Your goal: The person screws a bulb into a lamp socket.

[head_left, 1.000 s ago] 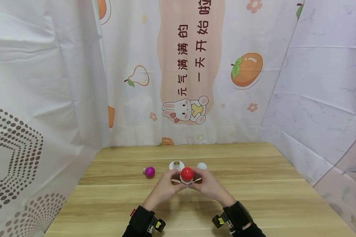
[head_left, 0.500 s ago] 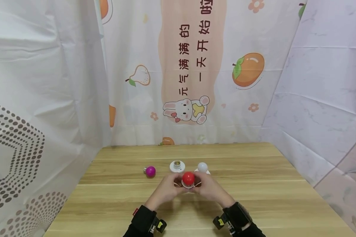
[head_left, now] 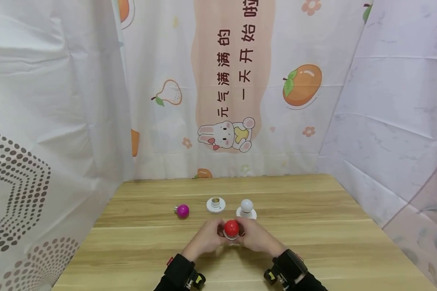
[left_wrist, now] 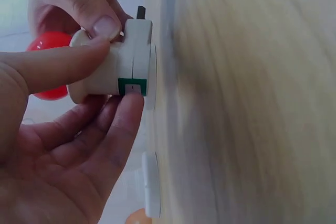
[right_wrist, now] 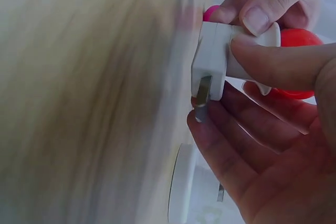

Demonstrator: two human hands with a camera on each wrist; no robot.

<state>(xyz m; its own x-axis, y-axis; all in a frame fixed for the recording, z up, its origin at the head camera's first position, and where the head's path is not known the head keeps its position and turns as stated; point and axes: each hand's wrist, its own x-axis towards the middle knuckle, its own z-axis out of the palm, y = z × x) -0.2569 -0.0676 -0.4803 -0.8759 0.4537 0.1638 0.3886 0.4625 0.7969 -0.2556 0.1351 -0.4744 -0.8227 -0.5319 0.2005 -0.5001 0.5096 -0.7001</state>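
At eleven o'clock from the red bulb (head_left: 231, 228) lies a lamp holder (head_left: 215, 205); left hand (head_left: 208, 237) and right hand (head_left: 255, 237) grip the bulb's socket (left_wrist: 126, 60).

Left grip (head_left: 206, 240) and right grip (head_left: 256, 238) pinch, angled inward.

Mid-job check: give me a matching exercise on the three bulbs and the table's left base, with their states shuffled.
1 red bulb
2 purple bulb
3 white bulb
4 left base

A lies on its side
B has no bulb
C sits in the plug-in holder
D upright on the right base

1-C, 2-A, 3-D, 4-B
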